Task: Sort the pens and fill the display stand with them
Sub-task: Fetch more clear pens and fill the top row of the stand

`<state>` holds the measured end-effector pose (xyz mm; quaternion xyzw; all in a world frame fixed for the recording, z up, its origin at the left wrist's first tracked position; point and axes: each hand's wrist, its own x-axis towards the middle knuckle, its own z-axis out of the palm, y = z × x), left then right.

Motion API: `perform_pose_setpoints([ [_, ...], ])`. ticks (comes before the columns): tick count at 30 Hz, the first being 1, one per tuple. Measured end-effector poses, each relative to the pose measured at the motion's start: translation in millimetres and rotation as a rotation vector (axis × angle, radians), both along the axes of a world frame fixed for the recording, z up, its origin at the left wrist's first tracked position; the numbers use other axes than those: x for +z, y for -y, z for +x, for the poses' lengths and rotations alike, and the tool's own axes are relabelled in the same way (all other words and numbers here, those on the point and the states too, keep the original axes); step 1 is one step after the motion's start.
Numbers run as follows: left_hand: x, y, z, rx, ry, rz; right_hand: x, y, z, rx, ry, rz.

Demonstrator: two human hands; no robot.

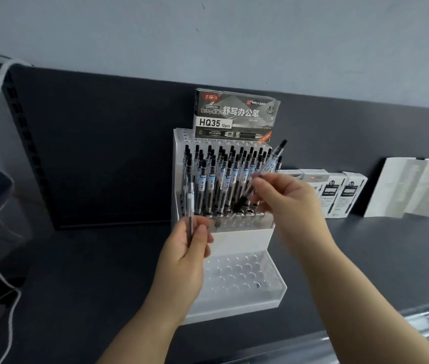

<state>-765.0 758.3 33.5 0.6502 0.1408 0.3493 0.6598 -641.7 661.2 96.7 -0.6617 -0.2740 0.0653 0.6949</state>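
Two pens (190,200) held | left fingers (200,235) hide one tip — right fingers (263,185) blurred

layout: display stand (242,241) at frame centre, on shelf (90,285), backed against panel (103,153).
pens (223,177) stand in its rear half, pen box (235,114) behind them. small boxes (339,193) in a row right of stand. left hand (189,248) grips upright pen (190,203) at stand's left edge; right hand (284,195) pinches tilted pen (271,161) at the pens' right end.
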Motion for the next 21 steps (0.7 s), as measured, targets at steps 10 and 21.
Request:
perform_pose_setpoints([
  [10,1.9,-6.3,-11.9,0.018,0.049,-0.118,-19.4,-25.8,5.4,-0.126,0.333,-0.512],
  [21,-0.8,-3.4,-12.0,-0.032,0.041,-0.11,-19.1,-24.8,3.5,-0.116,0.383,-0.574],
])
